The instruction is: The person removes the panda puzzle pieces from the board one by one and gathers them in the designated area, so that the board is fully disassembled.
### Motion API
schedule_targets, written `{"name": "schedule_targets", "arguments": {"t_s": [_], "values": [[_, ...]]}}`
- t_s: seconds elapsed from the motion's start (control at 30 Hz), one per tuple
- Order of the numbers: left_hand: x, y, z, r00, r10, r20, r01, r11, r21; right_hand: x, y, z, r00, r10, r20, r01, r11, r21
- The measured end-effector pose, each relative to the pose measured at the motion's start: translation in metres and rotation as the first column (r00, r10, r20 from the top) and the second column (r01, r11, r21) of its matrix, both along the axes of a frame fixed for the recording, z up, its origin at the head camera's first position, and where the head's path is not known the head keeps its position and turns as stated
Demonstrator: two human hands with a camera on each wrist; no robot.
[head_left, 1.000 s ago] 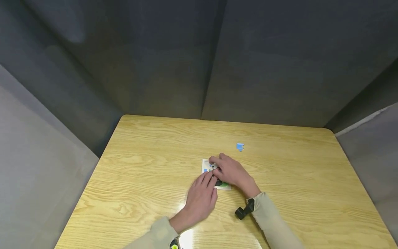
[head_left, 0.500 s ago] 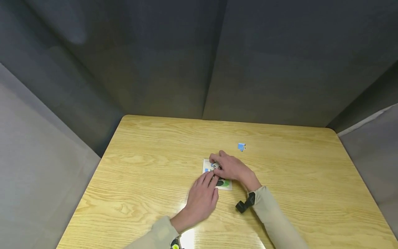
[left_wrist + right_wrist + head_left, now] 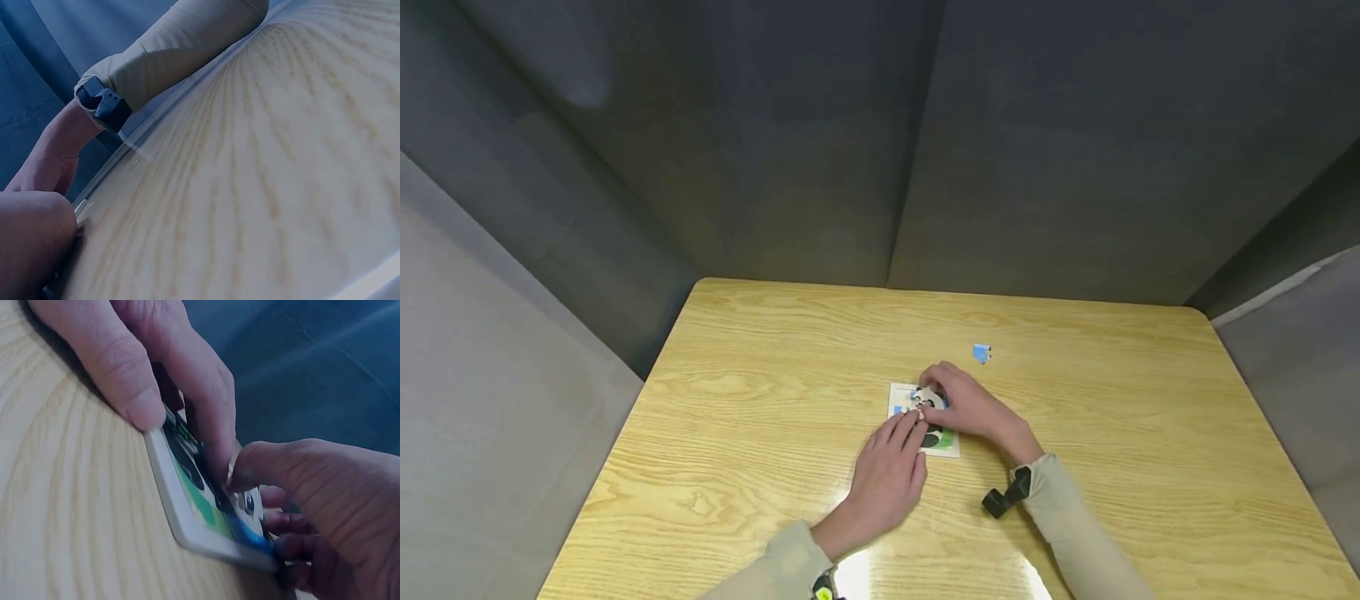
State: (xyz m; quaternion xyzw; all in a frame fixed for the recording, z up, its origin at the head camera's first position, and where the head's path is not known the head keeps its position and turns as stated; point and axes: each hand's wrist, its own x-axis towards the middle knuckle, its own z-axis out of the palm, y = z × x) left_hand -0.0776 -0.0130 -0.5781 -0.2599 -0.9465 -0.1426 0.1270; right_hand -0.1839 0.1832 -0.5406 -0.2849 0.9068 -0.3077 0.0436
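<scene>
— Hands first, from the left of the frame: what is the left hand [image 3: 887,475] doing?

— It lies low on the yellow wooden bench [image 3: 760,400], just left of centre in the head view, palm down, fingers nearly straight and close together. Its fingertips [image 3: 145,411] press on the near left edge of the puzzle board [image 3: 925,421]. It grips nothing. A beige sleeve [image 3: 778,567] runs off the bottom edge.

— And the board itself?

— Small white tray, flat on the bench at the centre of the frame, with a panda picture in black, green and blue. The right wrist view shows its white rim [image 3: 187,534] lying flush on the wood.

— Moving rightward?

— The right hand [image 3: 973,408] comes in from the lower right, fingers curled over the board's upper part, fingertips pinching a panda-face piece [image 3: 928,401] that sits on the board. Whether that piece is seated or lifted, I cannot tell. A black strap [image 3: 1003,498] with a camera is at that wrist.

— Anything further right?

— One loose blue puzzle piece [image 3: 982,353], on the bench above and right of the hands, well apart from the board.
</scene>
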Motion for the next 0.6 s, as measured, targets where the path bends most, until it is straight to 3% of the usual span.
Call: {"name": "schedule_targets", "arguments": {"t_s": [0.3,0.6], "values": [[-0.002,-0.001,-0.001,0.999,0.001,0.047,0.000,1.000,-0.012,0.010,0.011,-0.008,0.997,-0.076,-0.015,0.074,0.993,-0.086],[-0.001,-0.004,-0.002,0.998,0.001,0.062,0.001,1.000,-0.030,0.012,0.013,-0.026,0.992,-0.116,-0.050,0.099,0.961,-0.259]]}}
